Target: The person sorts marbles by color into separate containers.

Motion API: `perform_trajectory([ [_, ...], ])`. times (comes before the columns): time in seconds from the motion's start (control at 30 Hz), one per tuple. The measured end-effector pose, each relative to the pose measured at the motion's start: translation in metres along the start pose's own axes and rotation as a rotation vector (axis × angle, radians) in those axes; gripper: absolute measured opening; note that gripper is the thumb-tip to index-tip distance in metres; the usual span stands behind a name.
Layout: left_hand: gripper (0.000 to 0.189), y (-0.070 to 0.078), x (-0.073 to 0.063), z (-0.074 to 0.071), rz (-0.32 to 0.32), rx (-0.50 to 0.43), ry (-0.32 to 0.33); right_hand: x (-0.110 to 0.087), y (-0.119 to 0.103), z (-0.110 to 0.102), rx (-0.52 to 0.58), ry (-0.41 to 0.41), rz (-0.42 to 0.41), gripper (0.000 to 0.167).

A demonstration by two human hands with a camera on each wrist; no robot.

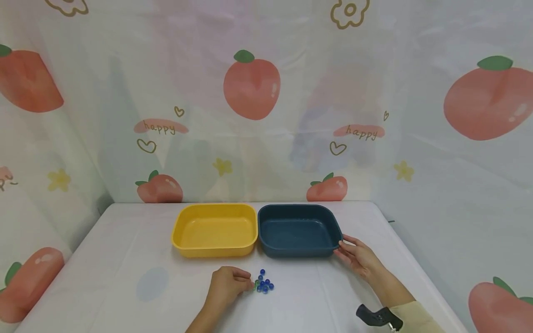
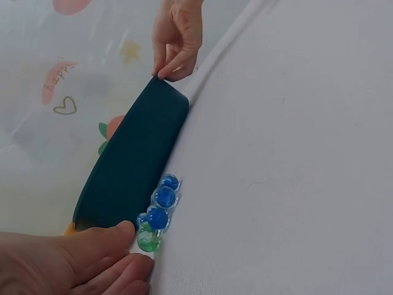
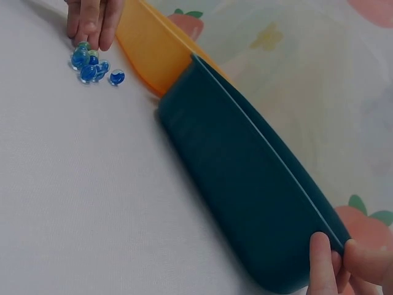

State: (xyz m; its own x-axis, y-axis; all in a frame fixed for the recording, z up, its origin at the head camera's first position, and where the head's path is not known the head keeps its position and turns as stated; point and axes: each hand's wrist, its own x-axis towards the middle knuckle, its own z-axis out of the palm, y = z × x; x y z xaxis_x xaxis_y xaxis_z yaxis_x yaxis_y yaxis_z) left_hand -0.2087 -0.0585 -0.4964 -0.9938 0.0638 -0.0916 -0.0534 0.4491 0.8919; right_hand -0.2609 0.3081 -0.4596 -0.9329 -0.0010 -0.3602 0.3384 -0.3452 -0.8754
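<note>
A loose cluster of glass marbles (image 1: 263, 284), mostly blue with some green, lies on the white table in front of the trays. My left hand (image 1: 230, 283) is low beside the cluster's left side, its fingertips right at a green marble (image 2: 148, 238). A gap shows between its thumb and fingers in the left wrist view. At the far right corner of the dark blue tray (image 1: 300, 252), my right hand (image 1: 361, 259) pinches the rim, thumb on one side and fingers against the outer wall (image 3: 245, 203). The inside of this tray looks bare.
A yellow tray (image 1: 214, 252) stands left of the blue one, their rims side by side. Behind both hangs a printed curtain (image 1: 291, 157) with peaches. A black strap-like piece (image 1: 379, 317) is near the right sleeve (image 1: 416, 318).
</note>
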Motion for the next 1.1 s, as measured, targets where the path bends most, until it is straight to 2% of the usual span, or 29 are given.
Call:
perform_trajectory([
  [0.1,0.020,0.001,-0.002,0.005,0.063,0.063,0.025,0.000,0.000,0.000,0.000,-0.009,-0.003,0.061],
  [0.2,0.021,0.003,-0.005,0.010,0.088,0.112,0.048,0.000,0.000,-0.001,-0.001,-0.010,-0.005,0.062],
  [0.43,0.021,0.009,-0.009,0.015,0.035,0.189,0.100,0.000,0.000,0.000,-0.015,-0.011,-0.008,0.064],
  [0.6,0.020,0.009,-0.009,0.016,0.015,0.207,0.117,0.000,0.001,0.000,-0.021,-0.011,-0.013,0.065],
  [0.73,0.019,0.004,-0.008,0.016,0.000,0.164,0.112,0.000,0.002,0.000,-0.024,-0.014,-0.019,0.063],
  [0.93,0.014,-0.002,-0.005,0.008,-0.053,0.024,0.065,0.000,0.001,0.000,-0.010,-0.011,-0.021,0.061],
  [1.1,0.014,-0.008,-0.001,0.000,-0.054,-0.034,0.052,0.000,0.001,0.000,-0.012,-0.011,-0.020,0.062],
])
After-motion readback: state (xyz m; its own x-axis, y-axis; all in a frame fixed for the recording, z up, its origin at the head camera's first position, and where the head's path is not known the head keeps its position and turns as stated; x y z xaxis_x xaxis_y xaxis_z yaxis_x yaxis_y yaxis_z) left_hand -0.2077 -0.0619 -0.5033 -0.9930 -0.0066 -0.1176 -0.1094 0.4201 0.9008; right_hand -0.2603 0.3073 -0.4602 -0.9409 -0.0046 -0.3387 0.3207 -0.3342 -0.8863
